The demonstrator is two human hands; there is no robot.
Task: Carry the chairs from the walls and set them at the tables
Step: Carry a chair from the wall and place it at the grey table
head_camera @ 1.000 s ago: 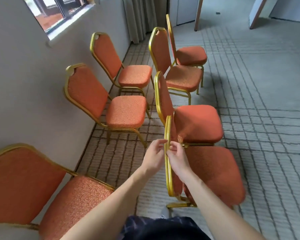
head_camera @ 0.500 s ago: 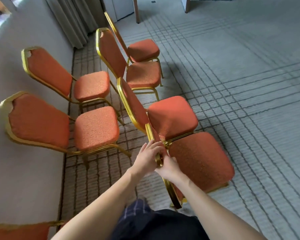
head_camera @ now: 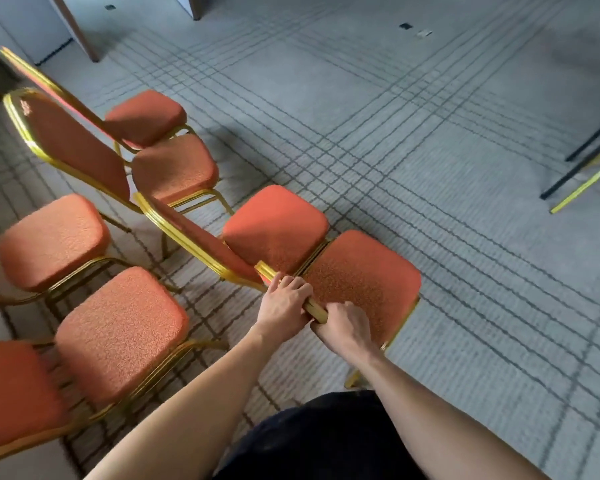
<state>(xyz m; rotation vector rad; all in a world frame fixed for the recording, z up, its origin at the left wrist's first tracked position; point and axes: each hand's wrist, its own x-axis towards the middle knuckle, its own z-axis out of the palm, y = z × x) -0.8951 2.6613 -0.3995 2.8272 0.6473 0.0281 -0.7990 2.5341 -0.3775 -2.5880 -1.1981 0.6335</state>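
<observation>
Held chair [head_camera: 364, 278], orange textured upholstery on a gold tubular frame, stands on the grey lined carpet [head_camera: 430, 116] at 12 o'clock from the person, its seat just beside a like chair [head_camera: 276, 226] at 11 o'clock; left hand [head_camera: 284, 306] and right hand [head_camera: 343, 327] each curl their fingers round its backrest top rail.

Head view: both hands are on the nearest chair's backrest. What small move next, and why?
Probably lift the nearest chair slightly and swing it right onto open carpet: left hand and right hand grip its top rail, and its seat sits tight against the neighbouring chair.
</observation>
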